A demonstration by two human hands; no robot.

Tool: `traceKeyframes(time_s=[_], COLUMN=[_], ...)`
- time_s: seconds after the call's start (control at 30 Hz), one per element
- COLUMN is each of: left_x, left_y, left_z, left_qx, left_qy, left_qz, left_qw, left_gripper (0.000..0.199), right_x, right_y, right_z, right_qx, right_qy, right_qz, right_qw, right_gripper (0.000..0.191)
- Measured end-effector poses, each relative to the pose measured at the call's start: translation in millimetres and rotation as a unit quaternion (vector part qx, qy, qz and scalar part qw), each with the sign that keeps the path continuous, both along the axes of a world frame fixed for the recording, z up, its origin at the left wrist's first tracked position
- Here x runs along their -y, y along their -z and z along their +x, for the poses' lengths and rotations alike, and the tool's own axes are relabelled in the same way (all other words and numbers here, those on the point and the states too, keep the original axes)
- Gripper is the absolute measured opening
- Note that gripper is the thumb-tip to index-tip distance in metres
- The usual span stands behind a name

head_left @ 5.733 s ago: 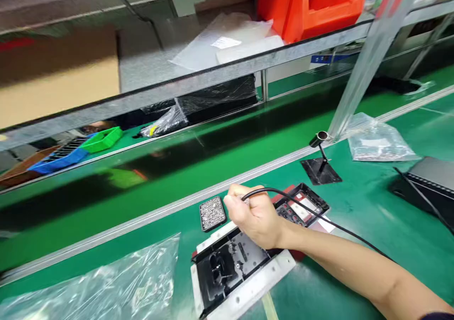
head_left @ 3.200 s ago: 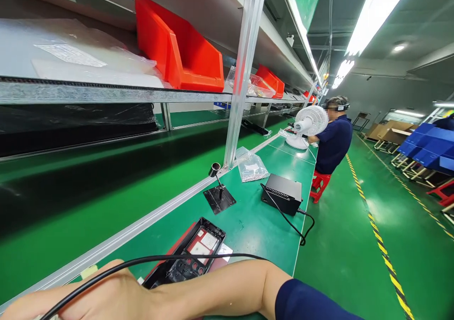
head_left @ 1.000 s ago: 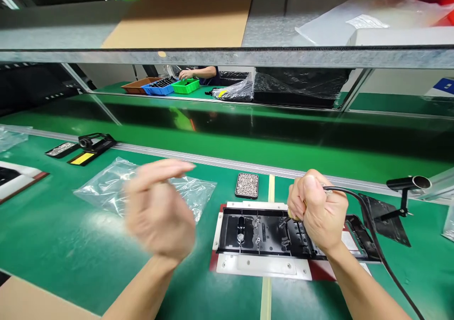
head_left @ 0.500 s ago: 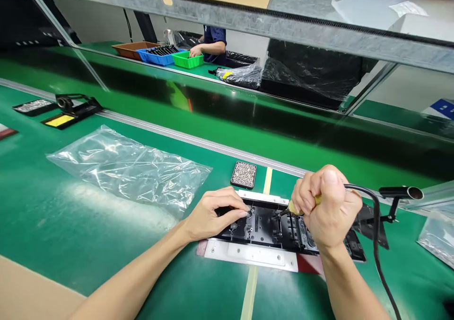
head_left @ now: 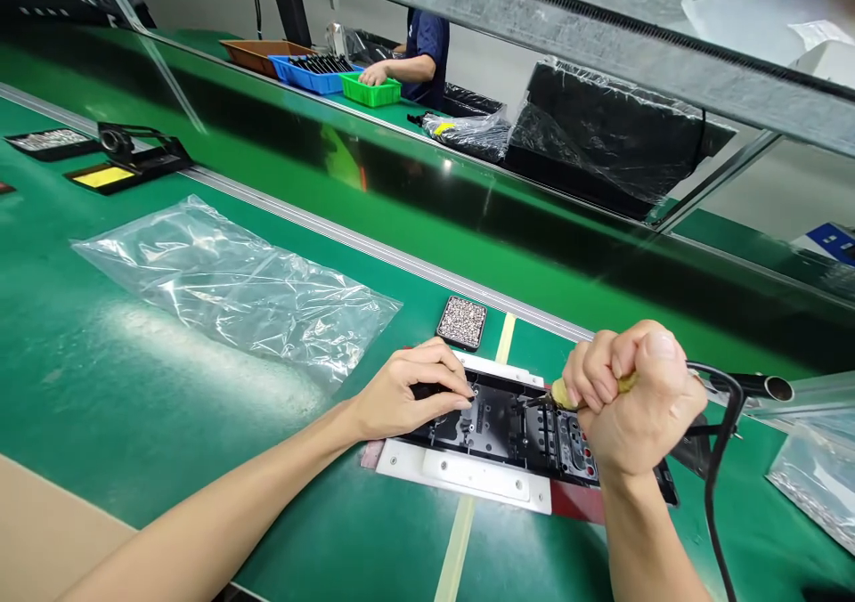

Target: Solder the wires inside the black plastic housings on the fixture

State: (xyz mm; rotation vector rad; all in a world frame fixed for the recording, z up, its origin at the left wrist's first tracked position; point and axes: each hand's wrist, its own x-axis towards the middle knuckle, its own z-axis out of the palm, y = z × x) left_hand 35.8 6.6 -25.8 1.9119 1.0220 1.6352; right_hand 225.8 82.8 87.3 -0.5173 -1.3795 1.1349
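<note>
A long black plastic housing lies across the bench between white fixture bars. My right hand is wrapped in a fist around the yellow handle of a soldering iron; its black cord runs out behind the hand. The iron's thin tip points left into the housing. Over the housing's left part is my left hand, thumb and forefinger drawn together near a small post. Anything between those fingertips is too small to make out. A small black tray of tiny metal pieces sits just behind the housing.
A clear plastic bag lies flat on the left. An iron stand with a yellow sponge is farther left, and a metal tube holder stands at right. Beyond the partition, a co-worker's hand reaches into a green bin.
The view has tilted and shifted slightly. My right fist with the soldering iron sits a little farther right and leans back more. My left hand stays at nearly the same spot on the housing.
</note>
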Motion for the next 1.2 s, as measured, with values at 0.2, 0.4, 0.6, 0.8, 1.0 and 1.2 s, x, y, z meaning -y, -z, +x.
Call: traceKeyframes(time_s=[0.2,0.4,0.6,0.8,1.0,1.2], left_x=[1.8,1.4,2.9,2.9,1.6,1.3], left_y=[-1.6,-1.7,-4.8,-5.0,-1.7,2.6], left_z=[2.0,3.3,1.0,-1.2,-3.9,-1.9], left_qx=[-0.006,0.012,-0.003,-0.009,-0.019,-0.018], left_qy=[0.008,0.019,0.037,0.046,0.045,0.034], left_qz=[0.0,-0.008,-0.038,-0.044,-0.05,-0.037], left_qw=[1.0,1.0,0.999,0.998,0.998,0.999], left_gripper=[0.008,0.009,0.01,0.011,0.012,0.013], right_x=[0.2,3.3,5.2,5.6,5.9,7.4], right_y=[-3.4,-5.3,-5.6,-3.5,-2.8,-4.5], right_z=[-0.6,0.5,1.3,3.2,1.3,-1.6], right_qx=[-0.004,-0.001,-0.002,0.001,0.0,-0.003], right_qy=[-0.002,0.012,0.006,0.003,-0.004,0.005], right_qz=[0.004,-0.011,0.005,0.013,0.026,0.003], right_qw=[1.0,1.0,1.0,1.0,1.0,1.0], right_gripper=[0.039,0.038,0.037,0.038,0.041,0.04])
